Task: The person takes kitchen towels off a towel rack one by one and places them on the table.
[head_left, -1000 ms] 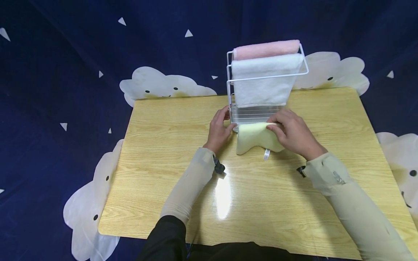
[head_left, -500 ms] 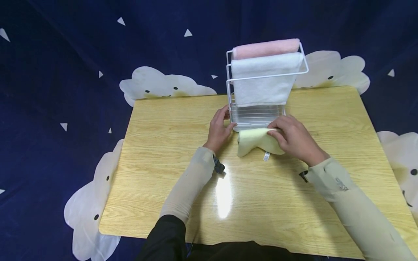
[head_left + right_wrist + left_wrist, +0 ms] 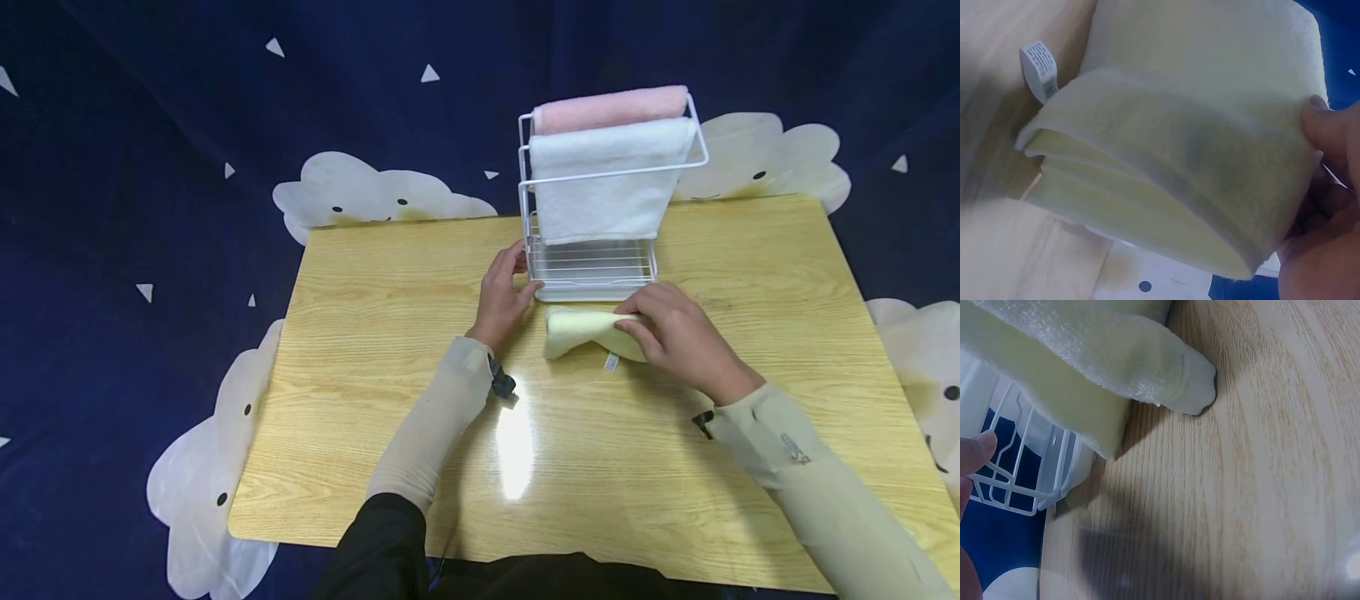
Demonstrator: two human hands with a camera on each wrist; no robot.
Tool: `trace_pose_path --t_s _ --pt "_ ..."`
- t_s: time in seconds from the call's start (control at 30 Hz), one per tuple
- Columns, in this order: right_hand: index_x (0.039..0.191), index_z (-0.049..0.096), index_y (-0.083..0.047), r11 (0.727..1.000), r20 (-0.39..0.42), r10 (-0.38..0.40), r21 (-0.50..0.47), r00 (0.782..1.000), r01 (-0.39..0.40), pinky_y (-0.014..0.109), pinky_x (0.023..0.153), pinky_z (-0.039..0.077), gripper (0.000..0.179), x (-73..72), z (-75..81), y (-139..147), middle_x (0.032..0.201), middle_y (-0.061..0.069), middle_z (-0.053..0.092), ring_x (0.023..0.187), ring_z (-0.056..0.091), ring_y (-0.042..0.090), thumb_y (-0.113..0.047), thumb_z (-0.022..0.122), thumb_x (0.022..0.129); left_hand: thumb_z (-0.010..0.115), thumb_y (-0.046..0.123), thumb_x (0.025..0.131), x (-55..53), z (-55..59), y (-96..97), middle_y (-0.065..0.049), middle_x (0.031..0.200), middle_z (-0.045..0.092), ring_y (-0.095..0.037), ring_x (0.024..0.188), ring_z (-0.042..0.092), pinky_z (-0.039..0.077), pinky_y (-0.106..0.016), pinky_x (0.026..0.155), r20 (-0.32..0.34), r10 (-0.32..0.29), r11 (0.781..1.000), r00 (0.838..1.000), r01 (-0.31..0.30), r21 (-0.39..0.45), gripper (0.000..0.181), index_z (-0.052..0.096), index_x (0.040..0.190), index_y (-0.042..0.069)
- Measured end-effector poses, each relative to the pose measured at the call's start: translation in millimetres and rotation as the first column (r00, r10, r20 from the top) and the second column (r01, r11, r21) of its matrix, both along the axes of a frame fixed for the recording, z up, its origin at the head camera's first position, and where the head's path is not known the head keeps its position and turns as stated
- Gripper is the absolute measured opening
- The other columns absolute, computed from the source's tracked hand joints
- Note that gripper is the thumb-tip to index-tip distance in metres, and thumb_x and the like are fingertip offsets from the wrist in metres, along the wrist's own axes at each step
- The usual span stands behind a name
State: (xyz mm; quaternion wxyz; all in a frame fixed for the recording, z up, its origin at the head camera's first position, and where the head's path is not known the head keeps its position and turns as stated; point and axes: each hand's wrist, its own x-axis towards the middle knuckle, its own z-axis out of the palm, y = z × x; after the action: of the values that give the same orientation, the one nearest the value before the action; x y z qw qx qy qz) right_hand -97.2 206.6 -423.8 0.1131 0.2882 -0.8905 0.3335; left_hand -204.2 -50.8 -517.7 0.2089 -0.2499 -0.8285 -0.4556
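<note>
A folded pale yellow towel (image 3: 581, 325) hangs from my right hand (image 3: 678, 337), pinched at its upper right corner between thumb and fingers. In the right wrist view its layers gape at one end, and a white label (image 3: 1040, 70) sticks out of its side. My left hand (image 3: 499, 302) grips the front left side of a white wire towel rack (image 3: 592, 294), thumb at the front corner. The yellow towel is just in front of the rack's base, close over the table. A white towel (image 3: 600, 200) and a pink towel (image 3: 611, 111) drape over the rack's rear bars.
The rack stands at the back of a wooden table (image 3: 360, 375), right of the middle. Behind it hangs a dark blue curtain (image 3: 375, 92) with white clouds and triangles. A bright reflection lies on the tabletop in front of the left hand.
My right hand has drawn the yellow towel a little toward me, away from the rack, so more of the rack's base shows. The left hand has stayed at the rack's side.
</note>
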Motion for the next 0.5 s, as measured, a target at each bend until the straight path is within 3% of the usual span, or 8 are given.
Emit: trace_pose_path --t_s 0.5 --pt "0.094 0.068 -0.008 1.0 -0.005 0.014 -0.01 1.0 -0.014 0.03 0.076 0.046 0.019 28.5 -19.0 5.5 0.093 -0.002 0.064 0.093 0.056 0.016 0.002 0.08 0.083 0.084 -0.009 0.074 0.5 -0.2 0.9 -0.024 0.108 0.062 -0.028 0.095 0.064 0.051 -0.018 0.092 -0.005 0.009 1.0 1.0 -0.009 -0.002 0.069 0.05 0.135 -0.005"
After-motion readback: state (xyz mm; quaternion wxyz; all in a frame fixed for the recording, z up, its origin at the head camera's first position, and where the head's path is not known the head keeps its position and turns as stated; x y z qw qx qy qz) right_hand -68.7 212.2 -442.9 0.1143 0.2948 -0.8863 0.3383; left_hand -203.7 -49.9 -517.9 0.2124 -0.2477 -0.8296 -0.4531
